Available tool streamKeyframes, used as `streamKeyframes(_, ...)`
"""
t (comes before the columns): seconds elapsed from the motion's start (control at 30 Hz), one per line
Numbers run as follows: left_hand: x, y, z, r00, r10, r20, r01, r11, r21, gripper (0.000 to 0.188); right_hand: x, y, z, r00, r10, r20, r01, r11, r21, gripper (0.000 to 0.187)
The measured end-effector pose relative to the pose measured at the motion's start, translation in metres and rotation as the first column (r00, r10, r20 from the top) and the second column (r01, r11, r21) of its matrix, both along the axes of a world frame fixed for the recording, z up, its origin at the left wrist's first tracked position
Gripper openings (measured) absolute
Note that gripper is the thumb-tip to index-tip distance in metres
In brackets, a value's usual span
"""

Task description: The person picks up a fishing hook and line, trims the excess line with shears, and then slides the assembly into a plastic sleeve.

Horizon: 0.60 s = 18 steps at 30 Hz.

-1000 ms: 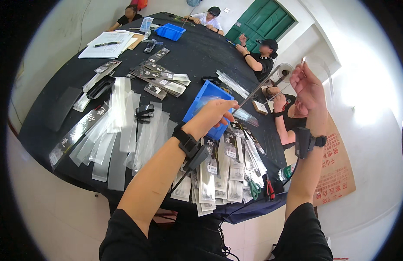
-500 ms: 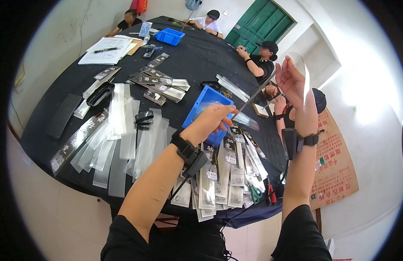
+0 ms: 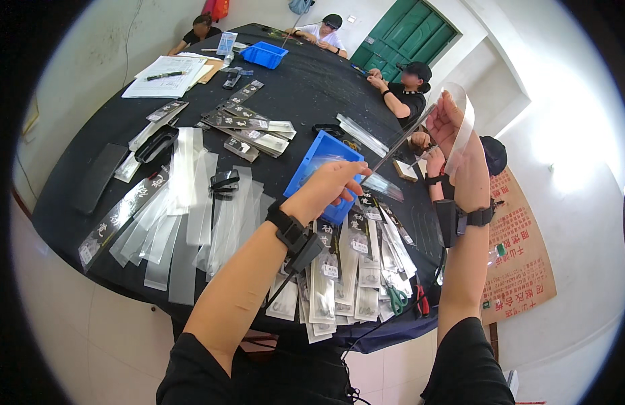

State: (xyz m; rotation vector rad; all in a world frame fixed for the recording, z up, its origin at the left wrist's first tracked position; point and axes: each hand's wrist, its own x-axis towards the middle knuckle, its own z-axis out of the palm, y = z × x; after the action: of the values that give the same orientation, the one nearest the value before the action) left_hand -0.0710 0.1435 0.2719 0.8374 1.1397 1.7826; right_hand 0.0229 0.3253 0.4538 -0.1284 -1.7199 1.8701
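Above the table's right side, a long clear plastic strip (image 3: 467,121) stretches between my hands, a thin line seen almost edge-on. My left hand (image 3: 331,185) is closed, thumb and fingers pinching the strip's lower end over the blue bin (image 3: 312,156). Higher and to the right, my right hand (image 3: 444,123) has its fingers curled on the strip's upper part. Beyond those fingers the strip's loose part bends in an arc beside my wrist. Below my left hand lies a pile of packed clear sleeves with black header cards (image 3: 324,287).
Loose clear sleeves (image 3: 195,189) and a black stapler (image 3: 224,182) lie left. Green-handled scissors (image 3: 396,300) and red-handled pliers (image 3: 421,302) sit at the near edge. A second blue bin (image 3: 264,55) stands far off. Co-workers sit around the table, one close by my right arm.
The loose part of the plastic strip has curled inward and down beside my right wrist. Both hands keep nearly the same place.
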Motion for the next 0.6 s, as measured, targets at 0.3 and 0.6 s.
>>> streamKeyframes(0.3, 0.000, 0.000, 0.000, 1.000, -0.006, -0.012, 0.006, 1.000, 0.003, 0.041, -0.002, 0.003, 0.003, 0.996, -0.082, -0.015, 0.082, 0.997, -0.011, 0.025)
streamKeyframes(0.6, -0.001, 0.000, -0.001, 1.000, 0.000, -0.013, 0.000, 1.000, 0.002, 0.041, -0.002, 0.012, 0.005, 0.998, 0.058, 0.001, -0.058, 0.997, 0.043, 0.037)
